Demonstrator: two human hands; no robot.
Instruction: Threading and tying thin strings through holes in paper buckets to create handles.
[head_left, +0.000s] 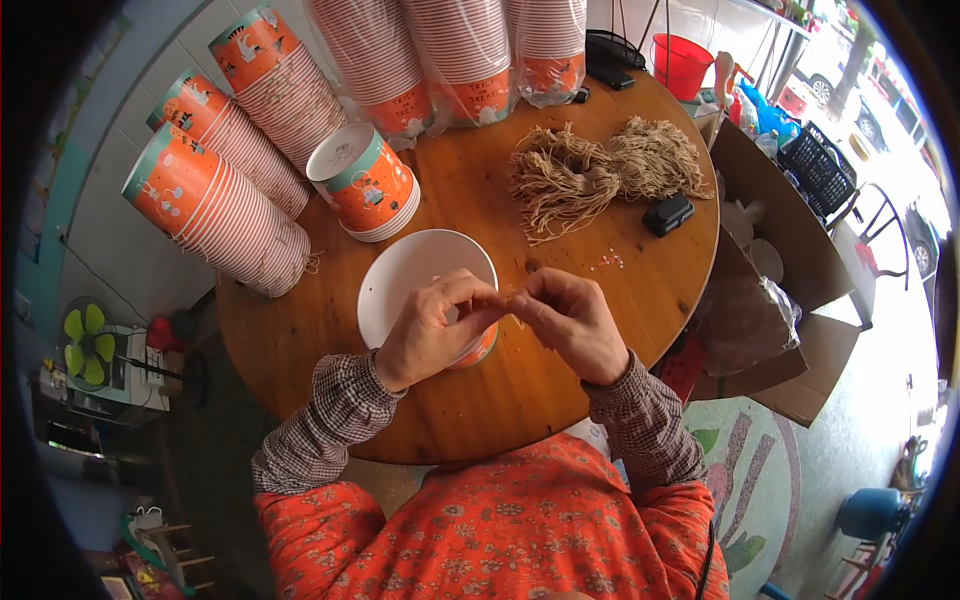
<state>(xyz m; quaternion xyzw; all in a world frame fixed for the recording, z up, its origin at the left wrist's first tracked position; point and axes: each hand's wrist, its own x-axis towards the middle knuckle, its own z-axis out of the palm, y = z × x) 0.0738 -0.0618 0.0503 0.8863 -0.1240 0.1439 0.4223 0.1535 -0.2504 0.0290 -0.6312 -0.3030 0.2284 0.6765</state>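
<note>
My left hand (437, 328) and my right hand (572, 318) meet fingertip to fingertip over the table. Both are closed in a pinch, and what lies between the fingers is too small to make out. Under and behind my left hand a paper bucket (392, 268), white inside and orange outside, stands with its mouth toward me. Farther left is a short stack of orange paper buckets (372, 192) with a teal rim band. A bundle of tan strings (560, 180) lies beyond my right hand, with small pale bits (607, 260) scattered nearer.
Tall bucket stacks (220, 205) lean at the left of the round wooden table (540, 390). Plastic-wrapped bucket stacks (470, 75) stand at the back. A small black case (668, 214) sits near the right edge, beside an open cardboard box (790, 240). A red pail (682, 66) is beyond.
</note>
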